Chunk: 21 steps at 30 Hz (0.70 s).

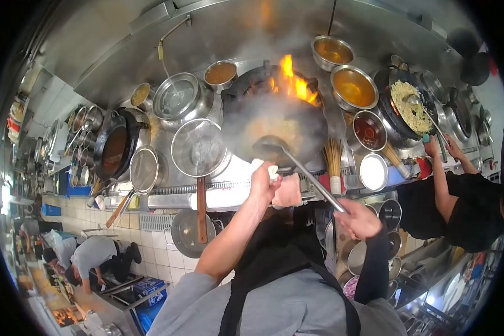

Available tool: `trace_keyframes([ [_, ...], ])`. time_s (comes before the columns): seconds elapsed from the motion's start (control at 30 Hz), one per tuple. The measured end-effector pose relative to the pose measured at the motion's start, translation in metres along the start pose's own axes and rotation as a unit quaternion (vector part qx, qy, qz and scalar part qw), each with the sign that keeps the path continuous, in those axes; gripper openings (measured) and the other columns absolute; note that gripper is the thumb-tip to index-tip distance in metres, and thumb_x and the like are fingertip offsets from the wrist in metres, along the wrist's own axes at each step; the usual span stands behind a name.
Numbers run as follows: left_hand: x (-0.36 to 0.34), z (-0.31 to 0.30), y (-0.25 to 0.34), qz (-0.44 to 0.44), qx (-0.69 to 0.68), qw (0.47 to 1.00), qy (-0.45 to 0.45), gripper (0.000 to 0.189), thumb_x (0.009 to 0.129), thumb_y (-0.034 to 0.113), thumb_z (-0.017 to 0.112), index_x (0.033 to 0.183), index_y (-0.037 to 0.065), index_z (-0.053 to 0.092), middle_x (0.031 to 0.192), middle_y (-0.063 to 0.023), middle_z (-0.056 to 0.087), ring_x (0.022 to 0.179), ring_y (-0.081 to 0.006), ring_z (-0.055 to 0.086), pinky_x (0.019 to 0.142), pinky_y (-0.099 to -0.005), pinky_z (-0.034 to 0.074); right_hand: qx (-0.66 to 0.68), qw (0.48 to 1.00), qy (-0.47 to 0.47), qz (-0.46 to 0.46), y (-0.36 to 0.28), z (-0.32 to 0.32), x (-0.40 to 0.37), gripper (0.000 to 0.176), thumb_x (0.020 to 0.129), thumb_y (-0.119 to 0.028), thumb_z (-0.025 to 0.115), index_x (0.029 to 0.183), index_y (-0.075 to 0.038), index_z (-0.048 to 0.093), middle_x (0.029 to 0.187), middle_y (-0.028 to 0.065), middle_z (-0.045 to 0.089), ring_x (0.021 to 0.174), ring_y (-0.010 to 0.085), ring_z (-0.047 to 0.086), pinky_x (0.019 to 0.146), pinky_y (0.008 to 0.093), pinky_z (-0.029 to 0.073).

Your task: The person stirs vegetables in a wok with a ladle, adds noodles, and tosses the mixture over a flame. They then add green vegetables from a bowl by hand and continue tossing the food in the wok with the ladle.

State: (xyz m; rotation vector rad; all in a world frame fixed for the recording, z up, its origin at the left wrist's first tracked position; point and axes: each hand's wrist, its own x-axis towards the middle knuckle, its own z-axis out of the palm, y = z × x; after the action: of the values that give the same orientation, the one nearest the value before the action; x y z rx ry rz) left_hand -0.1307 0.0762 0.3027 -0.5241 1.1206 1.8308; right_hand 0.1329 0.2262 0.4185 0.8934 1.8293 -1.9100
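Observation:
A dark wok [313, 131] sits over the burner in front of me, its contents blurred by smoke. Orange flames [294, 84] rise at its far side. At the near rim, my left hand [261, 183] is closed on a cloth [288, 190], pinkish with a white part; whatever handle lies beneath is hidden. My right hand [359, 220] wraps round the end of a long-handled metal ladle [315, 180]. The ladle's dark bowl dips into the wok through the smoke.
Left of the wok are a wire strainer [199, 147] and a lidded pot [178, 96]. To the right stand a bowl of yellow liquid [354, 87], a pot of red sauce [370, 130] and a bamboo brush [334, 159]. A co-worker's hands [439, 147] work at another wok [387, 95].

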Motion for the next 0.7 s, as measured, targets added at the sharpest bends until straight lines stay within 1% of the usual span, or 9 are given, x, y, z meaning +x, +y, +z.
trace_keyframes([
  [0.07, 0.055, -0.037, -0.042, 0.007, 0.002, 1.000, 0.004, 0.008, 0.090, 0.013, 0.060, 0.092, 0.007, 0.055, 0.074, -0.0056, 0.057, 0.059, -0.0177, 0.055, 0.043, -0.0248, 0.040, -0.043, 0.998, 0.041, -0.028, 0.005, 0.008, 0.037, 0.028, 0.100, -0.013, 0.057, 0.125, -0.001, 0.055, 0.068, 0.0029, 0.053, 0.046, 0.0104, 0.050, 0.041, 0.0284, 0.040],
  [0.13, 0.055, -0.068, -0.078, 0.006, 0.084, 0.996, -0.010, 0.009, 0.090, 0.013, 0.060, 0.091, 0.006, 0.055, 0.072, -0.0055, 0.057, 0.055, -0.0175, 0.054, 0.041, -0.0262, 0.040, -0.124, 0.972, 0.129, -0.154, 0.048, 0.014, 0.086, 0.031, 0.097, -0.013, 0.060, 0.125, 0.001, 0.055, 0.071, 0.0076, 0.056, 0.053, 0.0153, 0.055, 0.049, 0.0334, 0.044],
  [0.17, 0.048, -0.080, -0.093, 0.007, 0.125, 0.992, -0.020, 0.009, 0.090, 0.013, 0.060, 0.090, 0.006, 0.055, 0.071, -0.0054, 0.057, 0.052, -0.0174, 0.054, 0.040, -0.0269, 0.040, -0.091, 0.984, 0.129, -0.083, 0.022, 0.024, 0.077, 0.034, 0.094, -0.013, 0.061, 0.125, 0.001, 0.055, 0.080, 0.0135, 0.061, 0.067, 0.0233, 0.062, 0.063, 0.0385, 0.049],
  [0.27, -0.002, -0.087, -0.105, -0.056, 0.227, 0.972, 0.001, 0.011, 0.091, 0.011, 0.054, 0.090, 0.001, 0.057, 0.067, -0.0079, 0.057, 0.044, -0.0169, 0.053, 0.034, -0.0276, 0.037, -0.192, 0.915, 0.230, -0.270, 0.040, 0.035, 0.088, 0.035, 0.094, -0.012, 0.061, 0.126, 0.001, 0.055, 0.086, 0.0162, 0.063, 0.078, 0.0283, 0.064, 0.075, 0.0408, 0.051],
  [0.37, -0.025, -0.066, -0.090, 0.002, 0.155, 0.988, 0.023, 0.009, 0.092, 0.010, 0.054, 0.090, 0.001, 0.056, 0.066, -0.0091, 0.058, 0.046, -0.0173, 0.054, 0.034, -0.0275, 0.037, -0.165, 0.955, 0.140, -0.200, 0.019, 0.028, 0.053, 0.036, 0.094, -0.011, 0.060, 0.128, 0.001, 0.055, 0.087, 0.0178, 0.064, 0.082, 0.0313, 0.067, 0.077, 0.0417, 0.052],
  [0.43, -0.025, -0.038, -0.056, 0.026, 0.057, 0.998, -0.028, 0.011, 0.092, 0.012, 0.056, 0.089, 0.002, 0.053, 0.071, -0.0099, 0.058, 0.048, -0.0171, 0.054, 0.036, -0.0275, 0.037, -0.093, 0.994, 0.064, 0.008, -0.027, 0.023, 0.008, 0.035, 0.094, -0.011, 0.059, 0.127, 0.001, 0.055, 0.081, 0.0161, 0.063, 0.078, 0.0299, 0.069, 0.072, 0.0426, 0.052],
  [0.53, 0.005, -0.016, -0.015, 0.032, -0.008, 0.999, -0.033, 0.011, 0.093, 0.015, 0.057, 0.090, 0.007, 0.052, 0.071, -0.0089, 0.057, 0.056, -0.0173, 0.056, 0.040, -0.0248, 0.036, -0.154, 0.987, 0.039, 0.026, -0.041, 0.012, 0.007, 0.035, 0.094, -0.013, 0.060, 0.125, 0.001, 0.056, 0.078, 0.0162, 0.063, 0.073, 0.0314, 0.067, 0.068, 0.0431, 0.052],
  [0.67, 0.036, -0.051, -0.070, 0.030, 0.082, 0.996, -0.013, 0.009, 0.091, 0.012, 0.058, 0.091, 0.005, 0.053, 0.068, -0.0074, 0.054, 0.052, -0.0186, 0.056, 0.040, -0.0276, 0.037, -0.327, 0.866, 0.244, -0.290, 0.042, 0.011, 0.112, 0.038, 0.092, -0.016, 0.060, 0.126, 0.000, 0.056, 0.083, 0.0244, 0.066, 0.081, 0.0461, 0.065, 0.075, 0.0487, 0.051],
  [0.7, 0.037, -0.065, -0.086, 0.032, 0.085, 0.996, -0.017, 0.009, 0.090, 0.010, 0.056, 0.093, 0.002, 0.054, 0.066, -0.0083, 0.054, 0.047, -0.0192, 0.054, 0.037, -0.0290, 0.036, -0.295, 0.891, 0.243, -0.246, 0.032, 0.018, 0.108, 0.038, 0.092, -0.016, 0.060, 0.127, -0.001, 0.055, 0.092, 0.0273, 0.066, 0.091, 0.0494, 0.064, 0.081, 0.0509, 0.050],
])
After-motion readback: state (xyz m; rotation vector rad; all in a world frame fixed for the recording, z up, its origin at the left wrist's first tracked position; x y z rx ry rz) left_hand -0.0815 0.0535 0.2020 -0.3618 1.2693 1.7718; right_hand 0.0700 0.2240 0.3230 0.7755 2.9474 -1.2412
